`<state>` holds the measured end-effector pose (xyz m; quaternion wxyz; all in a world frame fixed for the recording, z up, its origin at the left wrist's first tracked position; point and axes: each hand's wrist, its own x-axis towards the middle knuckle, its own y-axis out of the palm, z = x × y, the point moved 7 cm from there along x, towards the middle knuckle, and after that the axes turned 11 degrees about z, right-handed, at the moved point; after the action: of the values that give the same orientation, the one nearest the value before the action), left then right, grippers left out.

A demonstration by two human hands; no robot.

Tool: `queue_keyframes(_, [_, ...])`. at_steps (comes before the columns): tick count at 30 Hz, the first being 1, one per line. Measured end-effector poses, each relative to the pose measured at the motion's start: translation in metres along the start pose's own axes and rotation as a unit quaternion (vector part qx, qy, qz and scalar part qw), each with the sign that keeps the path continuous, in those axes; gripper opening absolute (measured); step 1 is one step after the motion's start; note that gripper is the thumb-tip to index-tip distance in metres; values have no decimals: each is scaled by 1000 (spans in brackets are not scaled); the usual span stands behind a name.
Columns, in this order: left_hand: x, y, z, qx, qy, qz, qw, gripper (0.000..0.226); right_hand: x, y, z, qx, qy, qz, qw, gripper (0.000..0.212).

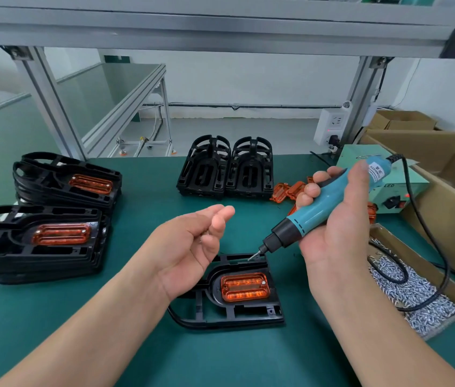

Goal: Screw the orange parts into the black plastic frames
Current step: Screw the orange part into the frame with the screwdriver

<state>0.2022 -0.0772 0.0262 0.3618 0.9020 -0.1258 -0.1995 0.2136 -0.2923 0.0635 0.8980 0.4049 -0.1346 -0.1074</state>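
A black plastic frame (237,314) lies on the green mat in front of me, with an orange part (245,287) seated in it and a screw at its upper right corner. My right hand (332,233) grips a teal electric screwdriver (324,202), tip pointing down-left just above the frame's far edge. My left hand (193,247) hovers palm-up over the frame's left side, fingers loosely curled; small screws seem to lie in the palm, partly hidden.
Two stacks of frames with orange parts (61,236) (70,182) stand at the left. Upright bare black frames (226,169) stand at the back, loose orange parts (287,191) beside them. A cardboard tray of screws (416,291) and a green power box (393,185) are at the right.
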Motion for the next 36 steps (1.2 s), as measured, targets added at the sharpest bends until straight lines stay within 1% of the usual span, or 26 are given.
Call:
queue_keyframes(2, [0, 1, 0, 36, 5, 2, 999, 26, 0, -1, 0, 2, 1, -1, 1000, 34])
queue_keyframes(5, [-1, 4, -1, 80, 14, 18, 997, 35, -1, -1, 1, 2, -1, -1, 1000, 34])
queue_keyframes(6, [-1, 5, -1, 93, 15, 20, 995, 34, -1, -1, 2, 1, -2, 0, 1000, 34])
queue_keyframes(8, [-1, 6, 1, 97, 10, 20, 995, 30, -2, -1, 2, -1, -3, -2, 1000, 33])
queue_keyframes(11, [0, 5, 4, 68, -5, 32, 997, 25, -2, -1, 2, -4, -3, -5, 1000, 33])
queue_keyframes(13, [-1, 5, 6, 70, -18, 45, 996, 27, -2, -2, 2, -5, -4, -7, 1000, 32])
queue_keyframes(17, [-4, 9, 5, 111, -30, 63, 991, 25, -1, -3, 2, -3, -2, -7, 1000, 33])
queue_keyframes(21, [-5, 9, 3, 160, -13, 56, 986, 24, -1, -4, 2, 2, 1, -12, 1000, 34])
queue_keyframes(25, [-4, 11, -3, 268, 18, 59, 961, 27, 0, -4, 2, 9, -1, -10, 1000, 35])
queue_keyframes(28, [-6, 13, -1, 321, 11, 77, 944, 25, 0, -5, 3, 20, -8, -4, 1000, 35])
queue_keyframes(33, [-6, 14, 8, 342, -31, 108, 933, 11, 1, -3, 7, 34, -21, 0, 999, 35])
queue_keyframes(36, [-8, 15, 14, 349, -62, 127, 927, 14, -2, 1, 9, 33, -21, -10, 999, 35])
